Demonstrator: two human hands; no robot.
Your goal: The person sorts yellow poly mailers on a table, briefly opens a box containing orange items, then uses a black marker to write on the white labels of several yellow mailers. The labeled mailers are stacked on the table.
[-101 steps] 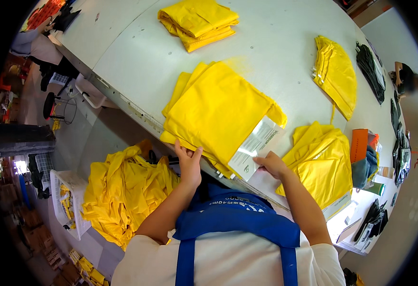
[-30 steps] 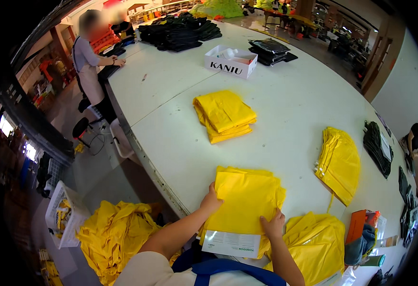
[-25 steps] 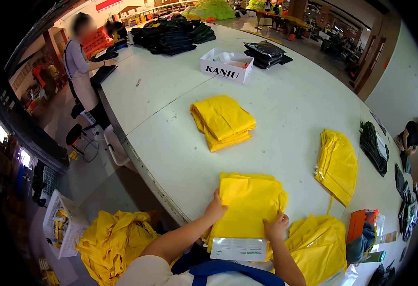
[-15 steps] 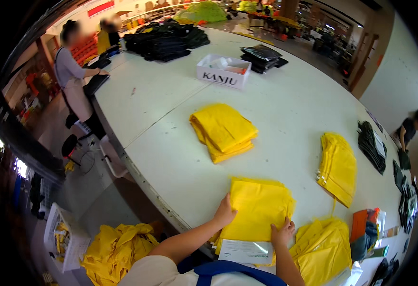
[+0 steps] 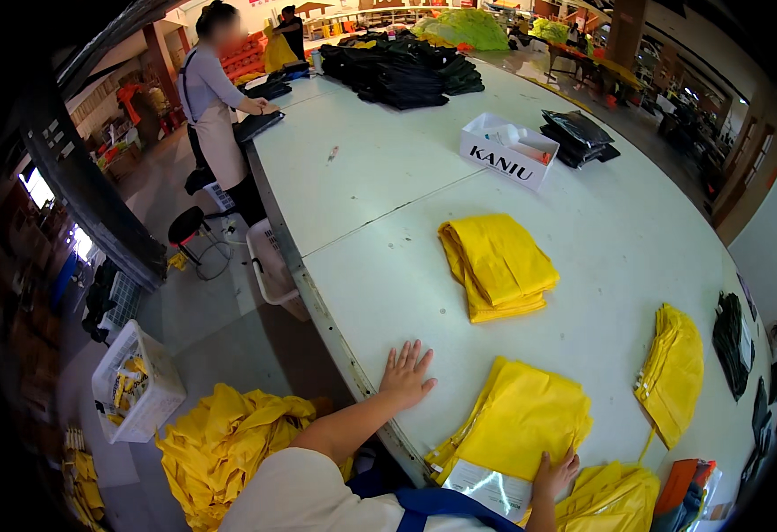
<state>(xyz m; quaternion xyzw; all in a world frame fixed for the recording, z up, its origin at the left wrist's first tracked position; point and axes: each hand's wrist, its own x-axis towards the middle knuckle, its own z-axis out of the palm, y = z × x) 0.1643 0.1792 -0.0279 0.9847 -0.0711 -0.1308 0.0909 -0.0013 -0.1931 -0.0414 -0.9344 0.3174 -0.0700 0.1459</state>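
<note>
A folded yellow garment lies on the table in front of me, with a white printed sheet over its near end. My right hand grips its near right edge, thumb on top and fingers at the side. To the left of it, my left hand rests flat on the bare tabletop with fingers spread, holding nothing. Farther off sits a thicker folded yellow bundle. More yellow pieces lie close by my right hand, and another yellow stack is at the right.
The white table has its left edge beside my left arm. Crumpled yellow fabric is heaped below it, near a white basket. A white box and black stacks stand farther back. A co-worker handles dark pieces at the far left.
My left hand has let go of the yellow garment and moved left onto the tabletop. My right hand stays at the garment's edge. The view has turned left.
</note>
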